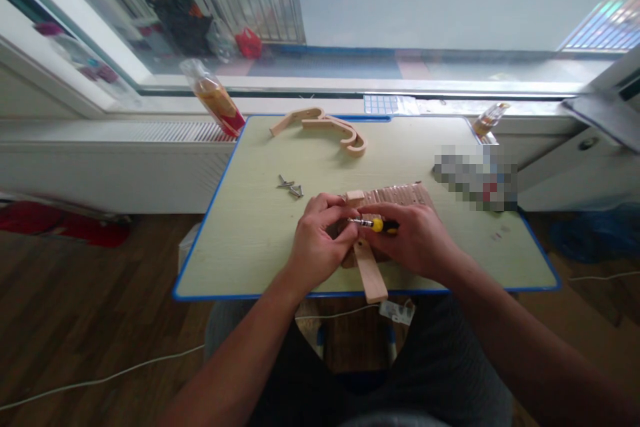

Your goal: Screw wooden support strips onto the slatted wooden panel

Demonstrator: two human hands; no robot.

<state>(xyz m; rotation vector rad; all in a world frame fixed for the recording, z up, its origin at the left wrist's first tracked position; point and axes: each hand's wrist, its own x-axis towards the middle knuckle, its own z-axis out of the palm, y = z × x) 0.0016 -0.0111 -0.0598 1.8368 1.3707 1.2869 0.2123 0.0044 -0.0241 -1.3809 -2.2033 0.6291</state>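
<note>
A screwdriver [379,225] with a yellow and black handle is held in my right hand [413,233], its shaft pointing left. At its tip, the fingers of my left hand [323,230] are closed in a pinch; whatever they hold there is hidden. Below both hands a flat wooden strip [371,273] with a hole sticks out past the table's front edge. Under and behind my hands lies a ridged brown piece [400,196], partly covered. A small wooden block end [355,196] shows just above my left fingers.
Several screws [291,187] lie left of my hands on the pale green table [235,233]. Curved wooden pieces [330,127] rest at its far side. A blurred-out object [475,177] is at the right. Bottles [217,100] stand by the window.
</note>
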